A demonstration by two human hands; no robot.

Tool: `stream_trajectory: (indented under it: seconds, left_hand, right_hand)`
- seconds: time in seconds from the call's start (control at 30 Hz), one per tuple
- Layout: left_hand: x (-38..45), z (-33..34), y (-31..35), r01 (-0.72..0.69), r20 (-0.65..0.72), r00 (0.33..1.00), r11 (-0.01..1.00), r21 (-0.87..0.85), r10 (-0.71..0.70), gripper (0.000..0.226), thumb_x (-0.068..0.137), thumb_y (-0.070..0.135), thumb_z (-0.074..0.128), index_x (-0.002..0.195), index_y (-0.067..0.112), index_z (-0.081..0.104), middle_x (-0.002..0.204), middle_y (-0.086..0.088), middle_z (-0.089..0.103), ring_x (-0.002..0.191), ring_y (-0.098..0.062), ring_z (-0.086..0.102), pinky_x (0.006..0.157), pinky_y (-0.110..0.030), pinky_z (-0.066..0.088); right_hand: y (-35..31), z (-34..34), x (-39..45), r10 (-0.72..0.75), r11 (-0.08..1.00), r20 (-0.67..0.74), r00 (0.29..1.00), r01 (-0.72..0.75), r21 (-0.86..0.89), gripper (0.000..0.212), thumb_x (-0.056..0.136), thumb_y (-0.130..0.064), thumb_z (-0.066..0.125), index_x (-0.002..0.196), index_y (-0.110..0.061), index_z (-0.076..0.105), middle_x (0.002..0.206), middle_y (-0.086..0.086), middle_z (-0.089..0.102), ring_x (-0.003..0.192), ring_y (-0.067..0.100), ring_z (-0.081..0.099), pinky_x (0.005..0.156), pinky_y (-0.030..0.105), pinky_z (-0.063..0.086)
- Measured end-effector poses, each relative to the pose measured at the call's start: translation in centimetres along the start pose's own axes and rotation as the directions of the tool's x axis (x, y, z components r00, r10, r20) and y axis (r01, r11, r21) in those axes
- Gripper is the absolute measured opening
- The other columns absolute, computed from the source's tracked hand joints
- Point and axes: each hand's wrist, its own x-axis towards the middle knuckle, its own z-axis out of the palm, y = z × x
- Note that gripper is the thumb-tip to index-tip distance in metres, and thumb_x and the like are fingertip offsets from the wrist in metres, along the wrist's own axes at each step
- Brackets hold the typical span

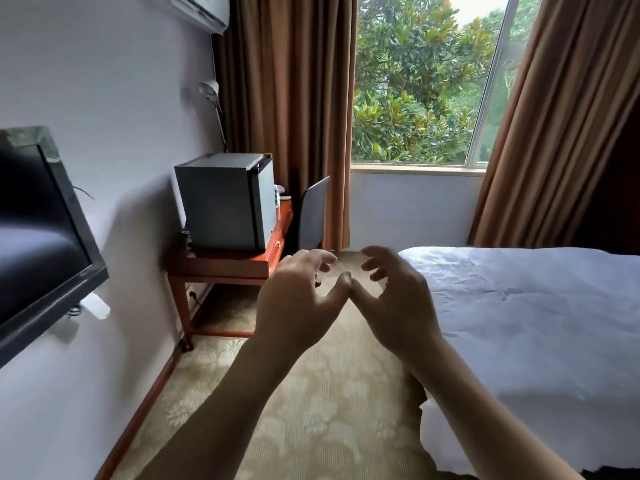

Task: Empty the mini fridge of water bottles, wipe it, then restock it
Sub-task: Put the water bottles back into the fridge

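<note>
Both hands up, left hand point(298, 299) and right hand point(398, 299), thumbs touching, each grip loose and empty; fridge point(225, 202) door closed on the tabletop point(228, 263).

No legible text, mini fridge point(221, 202) side unmarked, small items beside it perhaps labelled, too blurred

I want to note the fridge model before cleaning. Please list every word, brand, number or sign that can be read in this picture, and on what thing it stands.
No text can be read in this picture.
Mini fridge: its grey side and door edge show no label or brand.
Television: dark screen and frame, no readable logo.
Air conditioner: only a part shows, no legible marking.
Small items on the desk behind the fridge: too small and blurred to read.
</note>
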Motion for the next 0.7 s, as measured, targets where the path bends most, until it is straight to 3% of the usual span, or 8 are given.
stream_trajectory:
  seconds: [0.1,0.3,0.47,0.63,0.7]
  left_hand:
    - [6.5,4.4,-4.6,0.010,-0.008,1.000,1.000,-0.013,-0.011,0.044,0.084,0.048,0.057,0.113,0.018,0.071,0.104,0.006,0.072,0.088,-0.003,0.060,0.072,-0.010,0.042]
    - [20.4,11.8,-11.1,0.039,0.004,0.999,0.998,-0.039,-0.039,0.043,0.085,0.047,0.057,0.114,0.018,0.070,0.105,0.006,0.072,0.090,-0.004,0.061,0.075,-0.016,0.049]
    - [29.2,17.8,-14.7,0.032,0.024,0.999,0.999,-0.025,-0.032,0.043,0.086,0.046,0.056,0.113,0.016,0.071,0.105,0.004,0.073,0.089,-0.004,0.061,0.075,-0.015,0.048]
    - [36.8,24.8,-19.4,0.050,0.013,0.999,0.999,0.013,-0.051,0.041,0.085,0.045,0.058,0.110,0.016,0.072,0.102,0.006,0.072,0.088,-0.002,0.058,0.073,-0.003,0.035]
    - [39.9,28.2,-21.3,0.056,0.002,0.998,0.998,0.025,-0.056,0.040,0.084,0.044,0.058,0.109,0.016,0.072,0.100,0.007,0.071,0.088,-0.002,0.057,0.071,0.000,0.033]
  right_hand:
    - [4.3,4.3,6.3,-0.010,1.000,0.009,1.000,0.010,-0.005,0.051,0.082,-0.045,0.075,0.124,-0.017,0.061,0.105,-0.004,0.071,0.085,0.007,0.063,0.071,0.028,0.057]
    - [11.6,10.7,20.2,0.011,1.000,0.019,1.000,-0.011,-0.017,0.047,0.082,-0.037,0.079,0.121,-0.016,0.062,0.101,-0.006,0.069,0.083,0.006,0.062,0.070,0.022,0.054]
    - [17.9,14.9,28.6,0.055,0.998,0.009,0.998,-0.055,0.011,0.048,0.082,-0.036,0.079,0.122,-0.016,0.062,0.099,-0.007,0.068,0.084,0.006,0.062,0.072,0.025,0.054]
    - [25.4,19.8,36.3,0.032,0.999,0.022,0.999,-0.033,0.027,0.050,0.081,-0.039,0.077,0.123,-0.015,0.062,0.102,-0.005,0.070,0.085,0.006,0.062,0.072,0.026,0.056]
    - [29.0,21.9,39.6,0.021,0.999,0.041,0.999,-0.022,0.026,0.055,0.080,-0.045,0.073,0.125,-0.015,0.061,0.105,-0.003,0.071,0.087,0.006,0.061,0.071,0.018,0.051]
